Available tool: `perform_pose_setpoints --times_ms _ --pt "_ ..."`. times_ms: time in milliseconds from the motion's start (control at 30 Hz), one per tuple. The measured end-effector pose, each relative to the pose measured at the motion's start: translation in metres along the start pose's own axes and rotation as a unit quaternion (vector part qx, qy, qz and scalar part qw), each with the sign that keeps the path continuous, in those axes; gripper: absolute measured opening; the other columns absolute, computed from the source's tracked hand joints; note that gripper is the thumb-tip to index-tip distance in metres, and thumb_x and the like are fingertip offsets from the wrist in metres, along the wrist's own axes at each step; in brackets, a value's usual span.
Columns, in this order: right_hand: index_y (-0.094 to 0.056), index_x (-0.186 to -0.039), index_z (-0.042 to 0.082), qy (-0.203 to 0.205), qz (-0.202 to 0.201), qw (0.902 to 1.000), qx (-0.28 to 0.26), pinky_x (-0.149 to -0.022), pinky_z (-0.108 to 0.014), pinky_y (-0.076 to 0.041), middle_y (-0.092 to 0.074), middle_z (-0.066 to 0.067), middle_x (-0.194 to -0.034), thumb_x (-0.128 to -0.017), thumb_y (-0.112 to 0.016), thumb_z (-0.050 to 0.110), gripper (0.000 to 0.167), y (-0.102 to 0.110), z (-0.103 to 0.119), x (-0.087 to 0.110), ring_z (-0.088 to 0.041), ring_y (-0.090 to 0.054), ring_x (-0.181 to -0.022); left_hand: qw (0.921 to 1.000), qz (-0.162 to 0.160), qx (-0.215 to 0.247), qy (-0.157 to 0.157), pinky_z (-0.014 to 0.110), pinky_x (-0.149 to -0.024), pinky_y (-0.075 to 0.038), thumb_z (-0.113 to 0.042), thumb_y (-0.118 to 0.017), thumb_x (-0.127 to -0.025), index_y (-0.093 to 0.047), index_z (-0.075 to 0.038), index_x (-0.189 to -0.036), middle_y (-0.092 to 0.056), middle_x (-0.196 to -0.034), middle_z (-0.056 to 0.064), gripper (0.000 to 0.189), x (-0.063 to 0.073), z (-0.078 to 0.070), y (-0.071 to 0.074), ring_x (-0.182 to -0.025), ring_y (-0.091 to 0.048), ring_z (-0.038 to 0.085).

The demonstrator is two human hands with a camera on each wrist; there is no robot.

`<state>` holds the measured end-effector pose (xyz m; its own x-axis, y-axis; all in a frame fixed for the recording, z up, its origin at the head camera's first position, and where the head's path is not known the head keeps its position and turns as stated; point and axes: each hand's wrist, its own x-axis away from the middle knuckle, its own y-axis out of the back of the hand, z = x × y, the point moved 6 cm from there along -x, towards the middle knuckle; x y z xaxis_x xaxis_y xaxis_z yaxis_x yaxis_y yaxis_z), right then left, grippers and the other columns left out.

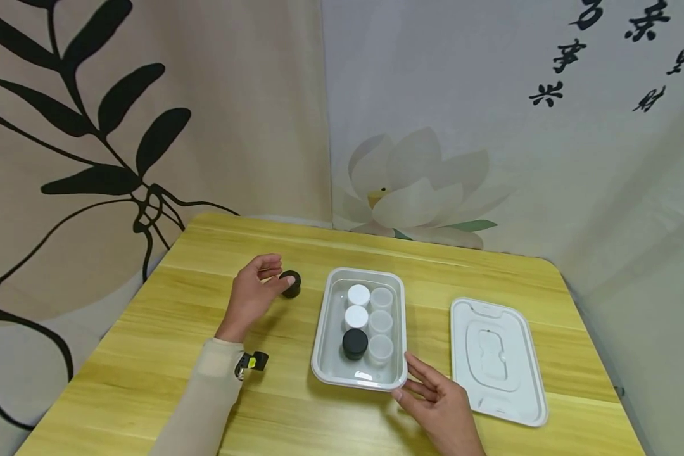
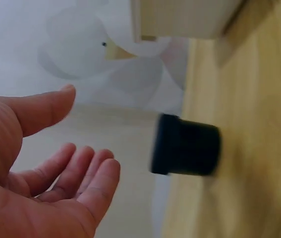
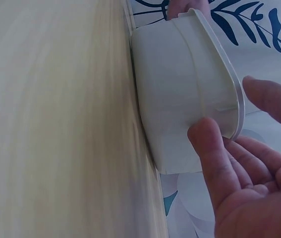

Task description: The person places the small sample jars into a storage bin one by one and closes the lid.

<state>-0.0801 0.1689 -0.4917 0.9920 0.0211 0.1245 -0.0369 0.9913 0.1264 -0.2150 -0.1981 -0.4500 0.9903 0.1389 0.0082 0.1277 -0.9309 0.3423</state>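
In the head view my left hand (image 1: 254, 294) reaches beside a small black jar (image 1: 291, 285) left of the box. The left wrist view shows a gap between the loosely bent fingers of that hand (image 2: 56, 168) and the black jar (image 2: 187, 146), which stands upright on the table. My right hand (image 1: 440, 405) is at the near right corner of a white plastic box (image 1: 318, 342). One finger (image 3: 208, 141) appears to touch the box wall (image 3: 170, 89); the thumb is spread near the rim. Inside, a black-topped jar (image 1: 355, 344) stands with white-topped jars (image 1: 358, 295) and clear-topped jars (image 1: 380, 322).
A white lid (image 1: 498, 361) lies flat on the wooden table (image 1: 285, 405), right of the box. Behind the table hang printed cloths (image 1: 262, 114) with plant patterns. The table's far edge runs along them.
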Motion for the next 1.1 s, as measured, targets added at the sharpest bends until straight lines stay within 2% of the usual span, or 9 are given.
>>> perform_pose_setpoints --times_ms 133,267,400,567,800,1100 --pt "-0.07 -0.14 0.015 -0.007 0.001 1.0 -0.001 -0.08 -0.029 -0.065 -0.071 -0.016 -0.138 -0.081 -0.091 0.006 0.064 0.0 -0.001 0.001 -0.013 -0.078 -0.102 0.9998 -0.001 0.02 0.006 0.046 -0.118 -0.048 -0.016 -0.08 -0.096 -0.053 -0.003 -0.149 -0.056 -0.15 0.02 0.061 -0.008 0.017 0.001 -0.138 -0.055 0.035" --pt "-0.07 -0.14 0.013 -0.008 0.005 0.9999 -0.005 -0.078 -0.031 -0.065 -0.071 -0.016 -0.138 -0.081 -0.09 0.004 0.064 -0.001 -0.002 0.001 -0.012 -0.078 -0.101 0.9989 0.005 0.037 0.027 0.043 -0.122 -0.044 -0.015 -0.083 -0.093 -0.048 0.0 -0.153 -0.05 -0.156 0.02 0.071 -0.014 0.035 0.0 -0.142 -0.051 0.035" --pt "-0.068 -0.141 0.009 0.002 0.01 0.9999 -0.008 -0.077 -0.033 -0.066 -0.07 -0.017 -0.138 -0.081 -0.089 0.001 0.064 -0.003 -0.002 0.001 -0.013 -0.078 -0.101 0.9985 0.01 0.032 0.044 0.046 -0.123 -0.042 -0.016 -0.085 -0.091 -0.045 0.001 -0.154 -0.049 -0.157 0.021 0.076 -0.017 0.048 -0.003 -0.144 -0.049 0.037" --pt "-0.068 -0.141 0.009 0.002 0.001 1.0 0.001 -0.077 -0.031 -0.066 -0.07 -0.018 -0.138 -0.08 -0.09 0.002 0.065 -0.002 -0.002 0.001 -0.012 -0.078 -0.101 0.9983 0.012 0.018 0.054 0.049 -0.119 -0.045 -0.016 -0.085 -0.09 -0.048 0.0 -0.152 -0.055 -0.151 0.023 0.074 -0.023 0.059 -0.01 -0.141 -0.053 0.039" --pt "-0.069 -0.14 0.009 0.005 -0.006 1.0 0.005 -0.076 -0.031 -0.066 -0.07 -0.017 -0.137 -0.08 -0.089 0.001 0.064 0.0 -0.001 0.0 -0.012 -0.078 -0.099 0.9982 0.012 0.022 0.055 0.05 -0.117 -0.047 -0.013 -0.085 -0.09 -0.053 -0.001 -0.149 -0.058 -0.148 0.023 0.069 -0.026 0.062 -0.019 -0.139 -0.055 0.039" --pt "-0.069 -0.139 0.007 0.019 -0.003 0.9998 -0.001 -0.075 -0.031 -0.066 -0.07 -0.021 -0.136 -0.081 -0.089 0.0 0.062 0.0 0.004 0.001 -0.011 -0.078 -0.098 0.9977 0.018 0.002 0.065 0.048 -0.112 -0.05 -0.013 -0.084 -0.091 -0.054 -0.003 -0.149 -0.06 -0.147 0.024 0.066 -0.026 0.062 -0.019 -0.136 -0.058 0.039"
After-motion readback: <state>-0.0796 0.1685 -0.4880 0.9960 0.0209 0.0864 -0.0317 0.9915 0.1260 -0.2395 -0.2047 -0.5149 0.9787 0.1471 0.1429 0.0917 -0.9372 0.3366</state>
